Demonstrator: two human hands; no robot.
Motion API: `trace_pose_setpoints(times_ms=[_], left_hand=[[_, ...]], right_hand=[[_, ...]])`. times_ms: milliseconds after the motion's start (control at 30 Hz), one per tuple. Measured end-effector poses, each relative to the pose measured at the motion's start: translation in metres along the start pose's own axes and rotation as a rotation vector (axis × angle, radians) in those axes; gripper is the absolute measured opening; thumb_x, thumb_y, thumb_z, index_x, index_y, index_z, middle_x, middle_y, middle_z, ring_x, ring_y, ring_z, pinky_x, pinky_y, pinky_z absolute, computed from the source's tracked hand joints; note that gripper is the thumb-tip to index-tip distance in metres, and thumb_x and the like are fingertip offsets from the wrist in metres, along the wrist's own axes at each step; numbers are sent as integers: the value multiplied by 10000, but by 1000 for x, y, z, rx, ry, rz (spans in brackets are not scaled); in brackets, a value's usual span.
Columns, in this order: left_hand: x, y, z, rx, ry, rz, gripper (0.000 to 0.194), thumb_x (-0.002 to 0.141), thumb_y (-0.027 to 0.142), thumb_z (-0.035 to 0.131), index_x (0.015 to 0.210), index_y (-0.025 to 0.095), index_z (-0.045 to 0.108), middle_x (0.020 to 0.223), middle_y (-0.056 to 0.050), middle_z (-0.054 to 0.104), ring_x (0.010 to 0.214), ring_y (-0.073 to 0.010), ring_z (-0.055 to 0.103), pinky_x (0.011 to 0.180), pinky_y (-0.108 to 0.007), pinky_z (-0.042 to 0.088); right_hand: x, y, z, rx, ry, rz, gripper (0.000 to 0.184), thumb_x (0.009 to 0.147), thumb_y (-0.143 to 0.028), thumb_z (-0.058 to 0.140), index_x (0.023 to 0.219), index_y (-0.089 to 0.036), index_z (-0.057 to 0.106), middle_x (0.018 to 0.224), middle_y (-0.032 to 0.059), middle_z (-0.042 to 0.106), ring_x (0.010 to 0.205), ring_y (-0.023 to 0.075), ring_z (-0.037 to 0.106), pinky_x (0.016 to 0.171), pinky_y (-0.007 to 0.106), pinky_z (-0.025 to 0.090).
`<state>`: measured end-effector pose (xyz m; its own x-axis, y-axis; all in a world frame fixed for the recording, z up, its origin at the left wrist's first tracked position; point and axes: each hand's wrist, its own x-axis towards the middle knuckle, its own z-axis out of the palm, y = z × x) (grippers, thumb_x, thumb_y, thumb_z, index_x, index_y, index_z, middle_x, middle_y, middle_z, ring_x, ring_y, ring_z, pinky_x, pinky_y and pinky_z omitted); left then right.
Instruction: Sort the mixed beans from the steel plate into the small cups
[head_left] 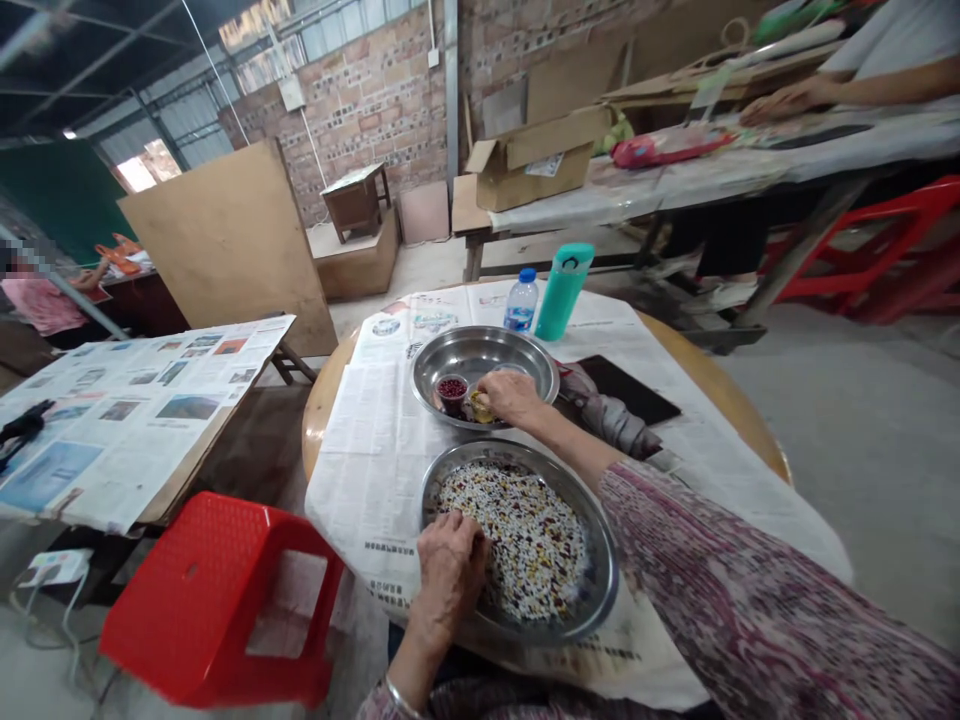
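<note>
Nearest, the left grip point(450, 560) has its fingers curled together at the left side of a steel basin point(606, 570); whether they pinch anything, I cannot tell. Just right of that grip, a mix of white, yellow and dark red grains point(525, 540) covers the basin's bottom. Farther out, the right grip point(511, 395) has its fingertips bunched down at a small cup of yellow grains point(478, 406); what they pinch is hidden. Left of it stands a cup of red beans point(451, 392), both cups inside a second basin point(487, 345). Right of that grip, a grey bundle point(619, 425) lies on the newspaper-covered tabletop point(360, 440). Beyond it stand a water bottle point(521, 302) and a green flask point(564, 292).
</note>
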<state>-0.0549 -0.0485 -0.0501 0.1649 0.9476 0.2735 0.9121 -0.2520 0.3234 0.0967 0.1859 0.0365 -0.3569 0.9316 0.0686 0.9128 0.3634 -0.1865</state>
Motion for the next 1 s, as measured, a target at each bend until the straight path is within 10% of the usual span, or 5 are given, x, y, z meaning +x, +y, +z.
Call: trace_pose_setpoints(times_ms=[700,1000], left_hand=[[1,5,-8,-13,-73,-20,101,942,225,681,856,218,630,895,-15,711,876,-187,657,752,-313,474],[5,11,-19,-11,-146,-48,153,1044,216,499,991,202,641,965,-31,724,930,-193,659,815,-318,484]], right_hand=[[-11,-1,4,105,114,39,278,936,-273,535,995,-219,801,1065,120,781,952,253,690,737,337,472],[-144,-10,26,401,-10,-277,168,933,-254,587,899,-220,748,925,56,767,873,206,687,801,313,484]])
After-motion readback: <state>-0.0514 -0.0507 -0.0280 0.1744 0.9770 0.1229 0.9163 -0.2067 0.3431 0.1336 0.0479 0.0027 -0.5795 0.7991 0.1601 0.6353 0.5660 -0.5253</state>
